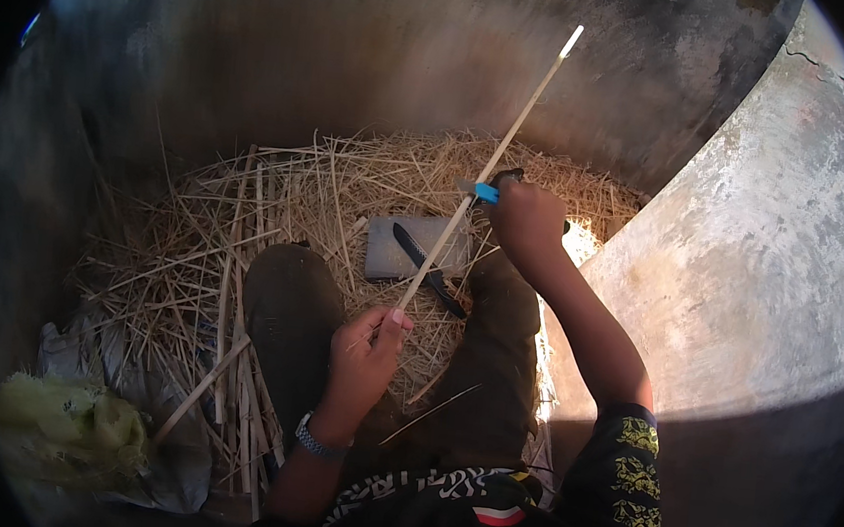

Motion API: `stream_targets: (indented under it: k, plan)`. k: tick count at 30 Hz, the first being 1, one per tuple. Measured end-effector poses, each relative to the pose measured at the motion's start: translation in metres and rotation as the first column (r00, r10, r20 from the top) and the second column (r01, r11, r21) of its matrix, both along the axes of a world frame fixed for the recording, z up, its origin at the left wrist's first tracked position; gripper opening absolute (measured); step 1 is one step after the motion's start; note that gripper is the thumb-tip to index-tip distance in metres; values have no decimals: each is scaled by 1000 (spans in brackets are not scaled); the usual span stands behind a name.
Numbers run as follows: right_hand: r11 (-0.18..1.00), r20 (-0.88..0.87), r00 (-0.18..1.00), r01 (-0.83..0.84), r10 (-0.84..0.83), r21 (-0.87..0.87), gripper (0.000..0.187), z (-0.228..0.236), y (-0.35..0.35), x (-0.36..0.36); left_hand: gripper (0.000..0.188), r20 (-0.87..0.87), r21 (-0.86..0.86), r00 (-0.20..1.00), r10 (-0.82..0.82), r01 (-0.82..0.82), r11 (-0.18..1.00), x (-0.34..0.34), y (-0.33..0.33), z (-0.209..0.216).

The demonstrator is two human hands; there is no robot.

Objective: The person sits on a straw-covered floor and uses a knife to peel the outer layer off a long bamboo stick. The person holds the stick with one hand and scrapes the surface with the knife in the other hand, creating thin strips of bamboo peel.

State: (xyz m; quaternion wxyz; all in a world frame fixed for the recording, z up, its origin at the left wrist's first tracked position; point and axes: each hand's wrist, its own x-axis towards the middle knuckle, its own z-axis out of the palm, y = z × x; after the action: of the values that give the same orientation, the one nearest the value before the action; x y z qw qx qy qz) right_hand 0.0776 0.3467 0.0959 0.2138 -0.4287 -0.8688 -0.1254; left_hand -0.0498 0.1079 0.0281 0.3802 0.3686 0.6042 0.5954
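Note:
My left hand (367, 344) is closed round the near end of a long, thin pale stick (523, 115), which looks like wood or bamboo. The stick slants up and away to the right, its far tip brightly lit. In my right hand (531, 218) is a small knife with a blue part (486, 193) beside its grey blade. That blade lies against the stick at about its middle. Below the stick, between my knees, a grey block (382, 258) rests on the shavings. A dark, curved, blade-like strip (408, 245) lies across the block, partly hidden by the stick.
Straw-like shavings (298, 187) and loose pale strips (234, 347) cover the ground around my legs. A grey curved wall (380, 49) rises ahead, and a sunlit one (745, 242) stands at the right. Yellowish netting or sacking (77, 424) lies at the lower left.

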Motion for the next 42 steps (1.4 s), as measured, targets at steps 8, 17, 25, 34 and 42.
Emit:
stream_targets:
  k: [8, 17, 25, 34, 42]
  plan:
    - [982, 17, 983, -183, 183, 37, 10, -28, -24, 7, 21, 21, 31, 999, 42, -43, 999, 2, 2, 1]
    - [992, -66, 990, 121, -123, -32, 13, 20, 61, -32, 26, -35, 95, 988, 150, -147, 985, 3, 8, 2]
    - [905, -221, 880, 394, -421, -158, 17, 65, 125, 23, 30, -115, 27, 992, 49, -46, 999, 7, -1, 2]
    - [999, -42, 999, -33, 32, -26, 9, -9, 10, 22, 36, -183, -9, 982, -41, 40, 999, 7, -2, 17]
    - [958, -83, 982, 181, -167, 221, 16, 42, 129, 53, 37, -353, 21, 935, -42, 53, 998, 22, -10, 23]
